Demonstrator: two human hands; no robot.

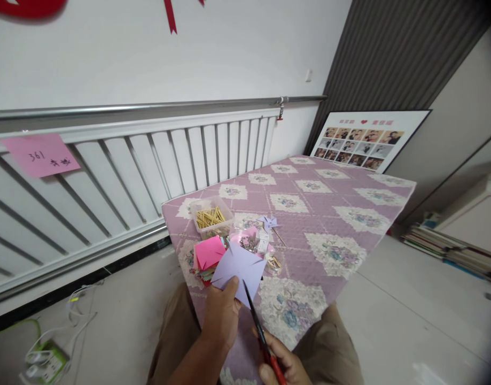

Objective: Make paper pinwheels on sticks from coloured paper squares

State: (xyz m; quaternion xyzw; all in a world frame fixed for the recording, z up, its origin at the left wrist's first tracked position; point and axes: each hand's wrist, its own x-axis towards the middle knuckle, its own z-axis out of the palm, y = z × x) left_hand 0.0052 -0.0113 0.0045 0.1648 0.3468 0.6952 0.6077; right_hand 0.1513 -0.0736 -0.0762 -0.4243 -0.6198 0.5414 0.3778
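My left hand (226, 303) pinches a square of lavender paper (239, 264), thumb on top and fingers underneath. Slits run into the paper from its corners. In my right hand (283, 355) is a pair of scissors (263, 337) with red handles and dark blades, which point up at the paper's near corner. The blade tips lie over the sheet close to its middle. Beyond the sheet, a finished lavender pinwheel (268, 222) on a thin stick rests on the tablecloth. Pink paper squares (210, 251) sit on a stack of coloured sheets left of the held paper.
A clear plastic box (213, 232) of short golden sticks stands behind the paper stack. Beside it are a bag of small metal pieces (249, 243) and a small container of golden pieces (274, 263). The table has a purple floral cloth (329, 203); a white radiator (169, 160) runs along its left.
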